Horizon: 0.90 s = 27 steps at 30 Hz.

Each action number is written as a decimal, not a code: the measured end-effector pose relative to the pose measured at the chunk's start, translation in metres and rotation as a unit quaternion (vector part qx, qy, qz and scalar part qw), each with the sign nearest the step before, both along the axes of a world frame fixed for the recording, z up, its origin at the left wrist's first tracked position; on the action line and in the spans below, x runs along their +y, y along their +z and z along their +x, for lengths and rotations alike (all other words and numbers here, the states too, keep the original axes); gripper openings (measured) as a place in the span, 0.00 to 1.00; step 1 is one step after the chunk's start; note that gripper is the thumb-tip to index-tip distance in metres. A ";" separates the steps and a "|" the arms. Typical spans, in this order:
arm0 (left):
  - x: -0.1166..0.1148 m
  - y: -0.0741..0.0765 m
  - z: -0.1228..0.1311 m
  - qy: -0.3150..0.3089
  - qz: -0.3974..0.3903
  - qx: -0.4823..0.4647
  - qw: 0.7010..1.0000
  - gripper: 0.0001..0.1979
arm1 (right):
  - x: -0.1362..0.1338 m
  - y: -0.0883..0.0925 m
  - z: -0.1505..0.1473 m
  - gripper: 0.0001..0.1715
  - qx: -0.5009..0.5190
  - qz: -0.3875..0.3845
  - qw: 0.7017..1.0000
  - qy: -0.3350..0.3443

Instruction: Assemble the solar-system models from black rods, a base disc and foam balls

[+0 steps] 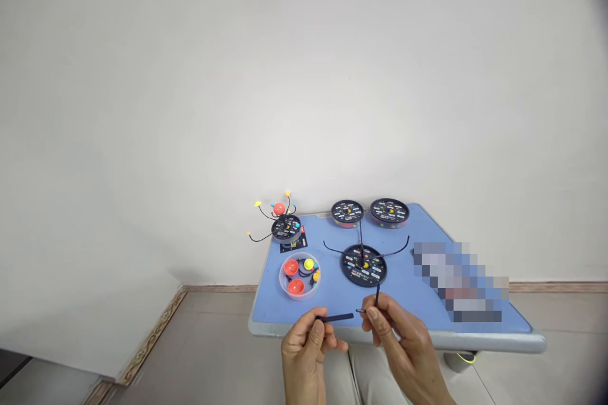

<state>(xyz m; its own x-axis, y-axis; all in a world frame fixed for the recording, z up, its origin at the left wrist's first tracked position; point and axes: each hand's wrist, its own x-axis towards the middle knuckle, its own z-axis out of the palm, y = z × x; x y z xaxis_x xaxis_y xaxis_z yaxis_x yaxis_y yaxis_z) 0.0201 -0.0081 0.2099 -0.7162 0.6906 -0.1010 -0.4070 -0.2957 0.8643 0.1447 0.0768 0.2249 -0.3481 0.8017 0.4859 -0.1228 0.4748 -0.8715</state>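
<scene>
My left hand (311,342) pinches a flat black strip (338,317) that points right, above the table's front edge. Facing it, my right hand (396,335) holds a thin black rod (377,295), with a small metallic tip showing at the fingertips, just short of the strip's end. Beyond my hands lies a round black printed disc (354,273) with an upright post and two curved black arms. A clear round bowl (284,288) to its left contains red half-spheres, a yellow piece, an orange piece and black parts.
An assembled model with coloured balls (279,209) stands at the blue table's (327,297) back left on a black card. Two lidded round containers (348,211) (389,211) sit at the back. A blurred rectangular item (456,285) lies at the right.
</scene>
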 end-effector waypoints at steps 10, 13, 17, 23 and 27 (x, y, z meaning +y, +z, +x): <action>-0.003 -0.005 -0.006 0.006 -0.007 0.035 0.999 0.19 | -0.004 0.005 0.001 0.14 -0.021 0.060 0.998 -0.004; -0.002 -0.002 -0.002 0.020 -0.010 0.046 0.999 0.18 | -0.003 0.005 0.001 0.13 -0.028 0.072 0.997 -0.005; -0.001 0.007 0.005 0.055 -0.029 0.075 0.995 0.18 | -0.001 0.004 0.001 0.13 -0.045 0.097 0.994 -0.018; -0.002 0.001 0.011 0.078 -0.032 0.143 0.986 0.17 | 0.001 -0.006 -0.003 0.13 -0.036 0.059 0.997 -0.029; 0.000 -0.008 0.013 0.073 -0.014 0.192 0.979 0.14 | 0.003 -0.011 -0.006 0.15 -0.011 0.034 0.998 -0.044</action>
<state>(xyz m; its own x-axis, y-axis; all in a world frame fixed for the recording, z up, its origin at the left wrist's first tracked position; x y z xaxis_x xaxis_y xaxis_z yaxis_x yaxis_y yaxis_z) 0.0326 -0.0084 0.2019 -0.7959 0.5790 0.1770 -0.0061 -0.3001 0.9539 0.1388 0.0794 0.2137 -0.2888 0.7951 0.5333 -0.0593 0.5411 -0.8389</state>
